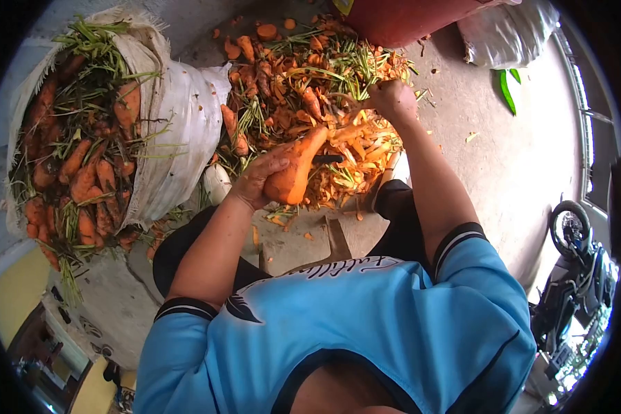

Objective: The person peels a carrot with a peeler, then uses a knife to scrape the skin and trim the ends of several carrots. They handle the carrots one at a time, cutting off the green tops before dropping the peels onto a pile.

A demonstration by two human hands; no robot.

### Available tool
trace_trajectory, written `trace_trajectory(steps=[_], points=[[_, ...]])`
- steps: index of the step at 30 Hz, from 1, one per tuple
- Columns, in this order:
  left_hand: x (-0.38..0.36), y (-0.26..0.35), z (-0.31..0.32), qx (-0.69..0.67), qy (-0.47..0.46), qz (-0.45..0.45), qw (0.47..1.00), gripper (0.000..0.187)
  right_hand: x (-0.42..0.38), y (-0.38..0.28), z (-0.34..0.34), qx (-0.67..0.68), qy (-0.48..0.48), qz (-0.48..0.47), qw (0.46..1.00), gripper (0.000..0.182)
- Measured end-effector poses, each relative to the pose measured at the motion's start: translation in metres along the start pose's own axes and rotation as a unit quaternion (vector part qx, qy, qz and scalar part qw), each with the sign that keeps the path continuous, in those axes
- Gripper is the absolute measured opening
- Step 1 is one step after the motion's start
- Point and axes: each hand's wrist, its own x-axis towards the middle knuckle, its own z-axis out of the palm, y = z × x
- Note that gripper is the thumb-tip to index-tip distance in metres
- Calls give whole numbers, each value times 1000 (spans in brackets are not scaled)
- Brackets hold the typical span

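A large, thick orange carrot (298, 169) lies in my left hand (257, 178), its narrow end pointing up and away from me. My fingers wrap around its broad lower end. Just right of the carrot shows a short black handle (328, 159), over the peelings. My right hand (393, 101) is closed above the far right side of the heap of carrot peelings (355, 148); a thin pale strip shows by its fingers, and I cannot tell what it grips. Green stalks (352, 76) lie close beside that hand.
A white woven sack (179, 131) full of dirty carrots (83, 176) lies at left. Behind the heap stands a red tub (400, 21), with another white sack (507, 34) to its right. A green leaf (507, 91) lies on the concrete floor. A motorcycle (576, 276) stands far right.
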Motion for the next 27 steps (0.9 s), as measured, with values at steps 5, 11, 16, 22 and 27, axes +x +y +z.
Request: trace_trajectory(steps=[5,11,16,22,27], points=[[0,3,2,39,-32,-17,999,66,-33,-28,2,47,-27,-118,992,30],[4,2,1,-72,6,-82,994,44,-22,-19,-7,16,10,-63,998,32],[18,-7,-10,-93,38,-90,991,38,-85,-51,10,83,53,-342,935,28],[7,-6,9,-36,36,-110,993,39,-40,-29,-1,-62,-21,-178,982,29],[7,-1,9,-85,3,-106,991,40,-19,-9,-4,61,50,-89,993,31]])
